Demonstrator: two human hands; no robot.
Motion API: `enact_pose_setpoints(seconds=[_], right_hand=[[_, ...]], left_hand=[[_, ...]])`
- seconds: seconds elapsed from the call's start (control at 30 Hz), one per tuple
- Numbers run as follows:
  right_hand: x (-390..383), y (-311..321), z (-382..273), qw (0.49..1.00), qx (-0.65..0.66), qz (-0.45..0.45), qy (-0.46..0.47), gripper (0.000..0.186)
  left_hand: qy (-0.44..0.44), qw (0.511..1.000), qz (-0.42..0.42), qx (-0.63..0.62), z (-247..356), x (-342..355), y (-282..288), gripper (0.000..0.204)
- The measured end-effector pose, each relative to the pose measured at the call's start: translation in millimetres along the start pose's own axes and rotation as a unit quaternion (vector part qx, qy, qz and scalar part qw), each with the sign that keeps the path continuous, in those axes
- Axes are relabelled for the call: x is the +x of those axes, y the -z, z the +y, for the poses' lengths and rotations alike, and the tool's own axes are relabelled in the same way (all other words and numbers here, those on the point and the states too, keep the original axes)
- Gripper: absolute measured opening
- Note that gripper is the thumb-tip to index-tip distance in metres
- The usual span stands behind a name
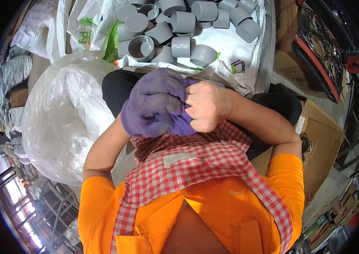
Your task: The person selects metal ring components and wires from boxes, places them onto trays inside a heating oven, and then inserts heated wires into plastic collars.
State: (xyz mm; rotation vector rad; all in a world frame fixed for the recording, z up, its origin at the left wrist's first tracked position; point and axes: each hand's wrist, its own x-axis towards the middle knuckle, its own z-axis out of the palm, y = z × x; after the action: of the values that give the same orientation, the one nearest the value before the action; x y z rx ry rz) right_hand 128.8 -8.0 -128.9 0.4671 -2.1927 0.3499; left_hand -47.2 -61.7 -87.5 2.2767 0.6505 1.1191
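Could tear the purple fabric (183,126) by overpulling, with bare right hand (206,106) clenched on it beside gloved left hand (154,101), curled with unclear grip.

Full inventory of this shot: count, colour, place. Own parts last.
Round caps: about two dozen, grey, heaped at top centre
Plastic sheet: 1, white, under the caps
Printed bag: 1, white and green, upper left
Plastic bag: 1, clear, left
Tray: 1, black with red edge, upper right
Open box: 1, brown cardboard, right
Metal frames: several, grey, lower left; too distorted to count
Purple fabric: bunched between the hands; second glove or not, unclear
Glove: 1, purple, on left hand
Apron: 1, red-white check, lower centre
Shirt: 1, orange, bottom
Left hand: 1, gloved, curled, centre
Right hand: 1, bare, grip closed on purple fabric, centre
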Motion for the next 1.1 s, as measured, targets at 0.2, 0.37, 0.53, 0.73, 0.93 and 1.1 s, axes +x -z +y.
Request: enact_pose_setpoints(seconds=[0.2, 0.37, 0.53, 0.73, 0.93, 1.1], right_hand=[[-3.5, -7.1, -0.7, 0.999, -0.018, 0.035, -0.005, 0.023], [-1.7, -4.2, -1.2, 1.000, -0.012, 0.019, 0.003, 0.021], [1.7, -3.4, -2.5, 1.000, -0.003, -0.003, 0.007, 0.020], [-0.8, -7.8, -4.9, 1.000, 0.000, 0.024, -0.012, 0.021], [-3.6, -9.1, -1.7, 1.000, 0.016, 0.003, -0.011, 0.021], [-0.3, -8.0, -1.8, 0.998, 0.032, 0.032, -0.033, 0.023]], left_hand=[[0.044, 0.998, -0.035, 0.027, 3.4, 6.2, -0.2, 0.035], [0.066, 0.995, -0.074, 0.018, 1.2, 4.5, 3.8, 0.041], [0.052, 0.998, -0.034, -0.020, -4.2, -4.5, 0.8, 0.040], [0.068, 0.992, -0.107, 0.024, 2.9, 2.9, 6.3, 0.034], [0.084, 0.995, -0.055, -0.017, -3.7, -6.0, 1.1, 0.045], [0.083, 0.996, -0.037, 0.004, -2.9, -6.1, -1.1, 0.046]])
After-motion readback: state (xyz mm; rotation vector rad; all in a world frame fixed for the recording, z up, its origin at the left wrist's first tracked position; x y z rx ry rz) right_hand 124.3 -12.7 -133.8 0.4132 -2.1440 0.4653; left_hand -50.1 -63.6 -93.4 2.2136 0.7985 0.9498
